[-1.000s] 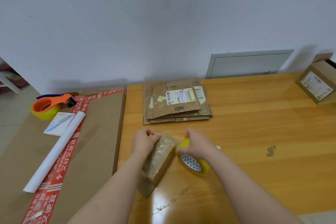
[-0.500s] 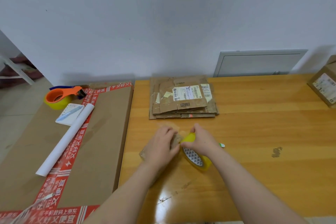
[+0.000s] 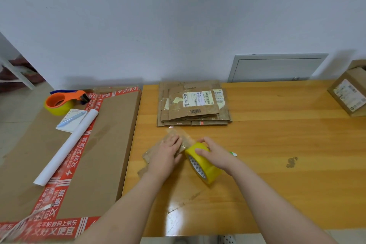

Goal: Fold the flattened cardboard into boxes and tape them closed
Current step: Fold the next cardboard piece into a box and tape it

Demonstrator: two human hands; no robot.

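A small folded cardboard box (image 3: 176,134) wrapped in clear tape lies on the wooden table (image 3: 277,154) in front of me. My left hand (image 3: 165,154) lies flat on top of the box, fingers straight, pressing it down and hiding most of it. Right beside it my right hand (image 3: 213,152) grips a yellow tape roll (image 3: 204,164) that stands on edge against the box's right side. A stack of flattened cardboard (image 3: 194,103) with white labels lies farther back near the wall.
A large flat carton (image 3: 99,154) with red printed tape lies to the left, carrying an orange tape dispenser (image 3: 61,101), a notepad with a pen (image 3: 71,118) and a white paper roll (image 3: 67,146). A built box (image 3: 348,93) stands at the far right. A dark stain (image 3: 291,162) marks the table.
My left hand moved from gripping the box's far end to lying flat on its top. The box now lies lower under the hand. The right hand stays on the tape roll.
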